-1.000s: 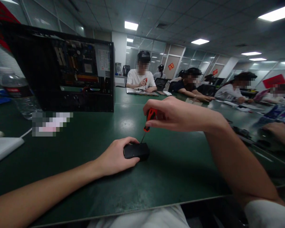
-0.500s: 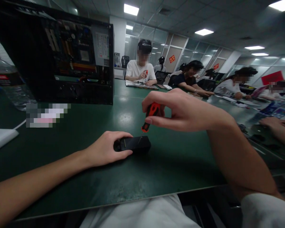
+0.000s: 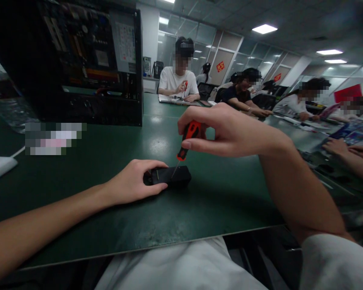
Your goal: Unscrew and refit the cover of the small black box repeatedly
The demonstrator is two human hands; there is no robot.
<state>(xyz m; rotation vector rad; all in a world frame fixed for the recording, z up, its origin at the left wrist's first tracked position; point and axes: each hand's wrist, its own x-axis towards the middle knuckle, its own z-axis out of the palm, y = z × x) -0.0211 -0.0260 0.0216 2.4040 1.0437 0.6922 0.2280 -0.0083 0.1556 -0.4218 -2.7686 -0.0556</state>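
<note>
A black, elongated box-shaped device (image 3: pixel 180 176) lies on the green table (image 3: pixel 133 225); its exact kind is unclear. My left hand (image 3: pixel 136 180) grips its left end, thumb on the near side and fingers on the far side. Above it, my right hand (image 3: pixel 222 131) is closed round the handle of a red and black screwdriver (image 3: pixel 191 131). The screwdriver leans, its thin shaft pointing down and left, and the tip meets or nearly meets the top of the device. Whether the tip touches a screw cannot be made out.
An open black computer case (image 3: pixel 109 108) stands at the back left, with a plastic bottle (image 3: pixel 10 106) beside it. A white object with a cable (image 3: pixel 1 167) lies at the left edge. Across the table sits a person (image 3: pixel 180 80); other people work on the right.
The screwdriver tip has shifted slightly left along the device's top. My left hand keeps its grip. The whole view has tilted a little downward.
</note>
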